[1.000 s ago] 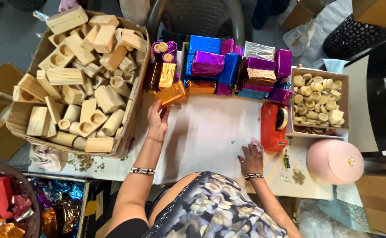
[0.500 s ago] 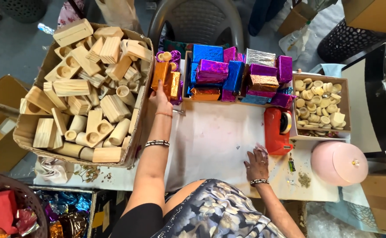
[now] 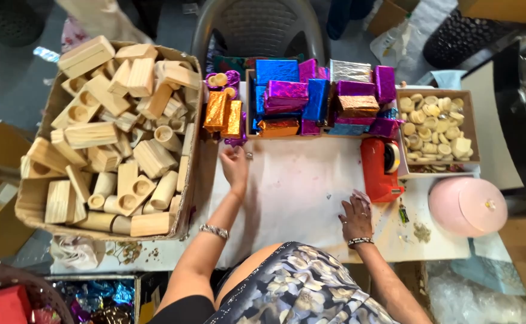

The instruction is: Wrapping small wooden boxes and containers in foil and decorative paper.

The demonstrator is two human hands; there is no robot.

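Head view: your left hand reaches forward, fingers loosely curled and empty, just below the gold blocks standing near the box. Your right hand lies flat, fingers spread, on the white sheet, beside the red dispenser.

Orange foil blocks beside purple, blue and silver wrapped boxes; pale wood pieces in a brown carton; red tape dispenser; pink round box (dress flowered grey).
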